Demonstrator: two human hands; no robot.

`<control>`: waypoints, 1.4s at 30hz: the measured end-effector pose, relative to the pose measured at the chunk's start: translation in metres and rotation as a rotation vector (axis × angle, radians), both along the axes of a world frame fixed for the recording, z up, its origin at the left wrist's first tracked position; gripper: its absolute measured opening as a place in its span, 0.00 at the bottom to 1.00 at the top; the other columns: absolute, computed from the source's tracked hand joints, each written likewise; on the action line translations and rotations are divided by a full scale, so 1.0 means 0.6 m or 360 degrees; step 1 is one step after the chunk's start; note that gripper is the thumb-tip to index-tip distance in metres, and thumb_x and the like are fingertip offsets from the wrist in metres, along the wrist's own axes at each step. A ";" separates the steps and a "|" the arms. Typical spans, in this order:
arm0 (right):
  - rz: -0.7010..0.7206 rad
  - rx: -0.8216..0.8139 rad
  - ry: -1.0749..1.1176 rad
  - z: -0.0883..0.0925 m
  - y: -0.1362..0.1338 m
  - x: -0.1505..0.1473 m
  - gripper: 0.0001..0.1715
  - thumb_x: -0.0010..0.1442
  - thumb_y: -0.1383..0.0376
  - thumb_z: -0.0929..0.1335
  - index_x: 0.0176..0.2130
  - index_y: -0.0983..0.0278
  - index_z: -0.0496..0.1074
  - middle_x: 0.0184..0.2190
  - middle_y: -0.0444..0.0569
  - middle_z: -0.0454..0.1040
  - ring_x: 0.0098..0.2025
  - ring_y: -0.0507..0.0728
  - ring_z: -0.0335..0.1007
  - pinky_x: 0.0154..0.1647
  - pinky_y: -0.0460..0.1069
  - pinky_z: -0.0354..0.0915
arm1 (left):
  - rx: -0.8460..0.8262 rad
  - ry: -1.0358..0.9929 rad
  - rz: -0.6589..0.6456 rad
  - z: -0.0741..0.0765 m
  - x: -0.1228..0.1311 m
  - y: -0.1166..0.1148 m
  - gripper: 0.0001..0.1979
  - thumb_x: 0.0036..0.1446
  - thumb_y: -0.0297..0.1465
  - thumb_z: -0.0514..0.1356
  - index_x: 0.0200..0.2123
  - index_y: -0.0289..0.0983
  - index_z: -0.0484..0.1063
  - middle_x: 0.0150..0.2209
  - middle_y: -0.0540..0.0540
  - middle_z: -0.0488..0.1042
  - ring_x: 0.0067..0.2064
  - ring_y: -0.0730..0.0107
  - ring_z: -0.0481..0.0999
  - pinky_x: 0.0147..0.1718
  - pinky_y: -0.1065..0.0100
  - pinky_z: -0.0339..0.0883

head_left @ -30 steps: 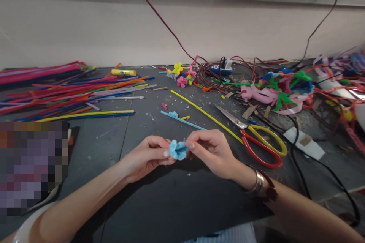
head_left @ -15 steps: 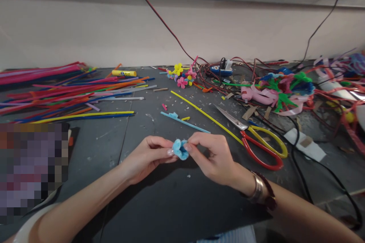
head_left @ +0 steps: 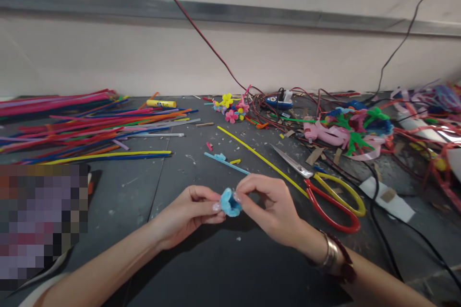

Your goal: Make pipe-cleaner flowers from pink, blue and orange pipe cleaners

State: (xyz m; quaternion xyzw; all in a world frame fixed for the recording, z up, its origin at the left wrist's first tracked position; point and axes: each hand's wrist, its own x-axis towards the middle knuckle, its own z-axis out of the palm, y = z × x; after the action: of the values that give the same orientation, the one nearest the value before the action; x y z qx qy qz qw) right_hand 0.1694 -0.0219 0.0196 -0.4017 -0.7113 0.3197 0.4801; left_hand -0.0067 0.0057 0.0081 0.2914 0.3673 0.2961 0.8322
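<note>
From my remote feed, the hands are close together over the worktop, and the blue pipe-cleaner flower sits between them, held up off the surface. The left hand is nearly closed, with its curled fingertips pressed against the flower's left side. The right hand is also nearly closed, pinching the flower's upper right side between thumb and forefinger. I read both as having firm hold of it. A silver bangle and a dark beaded band circle the right wrist.

Just beyond the flower lies a light blue pipe cleaner, with a small blue scrap on it. A long yellow pipe cleaner runs beside that, and its near end ends by the red-and-yellow-handled scissors, which lie to the right of the flower. Further off to the left of the flower is a heap of multicoloured pipe cleaners, with a glue stick behind it. Straight ahead of the flower, well apart, is a cluster of small finished flowers, beside a tangle of red-and-black wires. Far to the right sits a pile of pink and green craft pieces. A pixelated patch at lower left hides whatever is there.
</note>
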 end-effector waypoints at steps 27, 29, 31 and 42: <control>0.0192 0.0031 0.0087 0.003 0.011 0.014 0.12 0.57 0.69 0.64 0.42 0.62 0.72 0.35 0.50 0.74 0.37 0.53 0.70 0.38 0.48 0.67 | -0.0033 0.0006 0.0117 -0.005 -0.003 0.004 0.08 0.30 0.25 0.71 0.19 0.33 0.77 0.20 0.47 0.78 0.23 0.74 0.76 0.26 0.79 0.73; 0.0221 -0.0078 0.0137 0.001 0.010 0.015 0.14 0.57 0.69 0.64 0.44 0.62 0.71 0.38 0.50 0.73 0.39 0.54 0.69 0.39 0.49 0.66 | -0.0068 -0.0028 0.0137 -0.004 -0.004 0.003 0.09 0.29 0.25 0.72 0.18 0.33 0.76 0.19 0.48 0.77 0.21 0.75 0.76 0.24 0.80 0.72; 0.0315 -0.0133 0.0155 -0.003 0.011 0.015 0.16 0.55 0.70 0.66 0.45 0.62 0.70 0.39 0.51 0.71 0.40 0.54 0.68 0.41 0.50 0.66 | -0.0114 -0.0081 0.0133 -0.005 -0.006 0.003 0.09 0.28 0.25 0.72 0.18 0.33 0.76 0.18 0.48 0.76 0.21 0.76 0.75 0.23 0.81 0.72; 0.0213 -0.0206 0.0440 -0.011 0.010 -0.003 0.11 0.49 0.68 0.71 0.36 0.58 0.77 0.30 0.46 0.75 0.31 0.51 0.70 0.32 0.45 0.66 | -0.0270 -0.0095 0.0191 -0.009 -0.006 -0.008 0.13 0.25 0.24 0.73 0.20 0.32 0.75 0.20 0.47 0.77 0.23 0.73 0.77 0.22 0.79 0.73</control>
State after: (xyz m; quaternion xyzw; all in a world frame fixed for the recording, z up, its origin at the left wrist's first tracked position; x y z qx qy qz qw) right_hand 0.1673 -0.0157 0.0131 -0.3358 -0.6416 0.4483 0.5241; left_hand -0.0104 0.0012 0.0029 0.1884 0.3830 0.3216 0.8452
